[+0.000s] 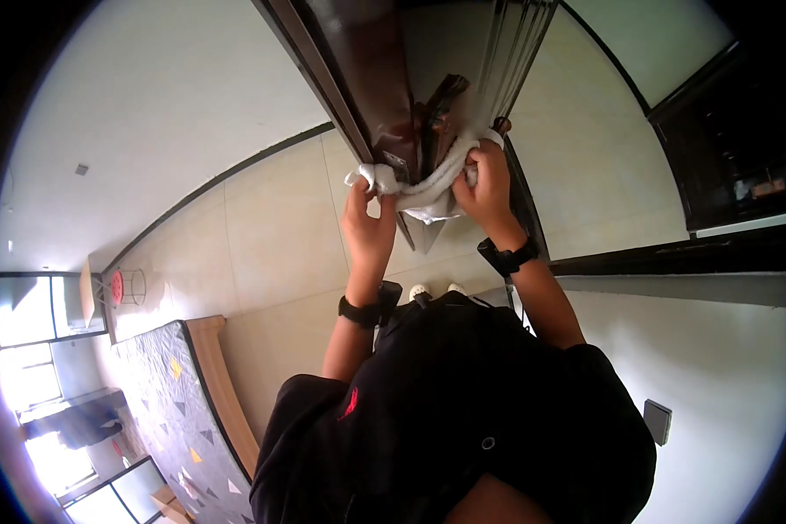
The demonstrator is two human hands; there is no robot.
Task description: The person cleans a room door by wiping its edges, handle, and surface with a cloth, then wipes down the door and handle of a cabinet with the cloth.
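Left hand and right hand pinch a towel at the door, fingers closed. Apparent step: positioning it; next move needs even tension.

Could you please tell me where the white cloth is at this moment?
In the head view, the white cloth is at upper middle, held between the left hand and the right hand, across the edge of the dark brown door.
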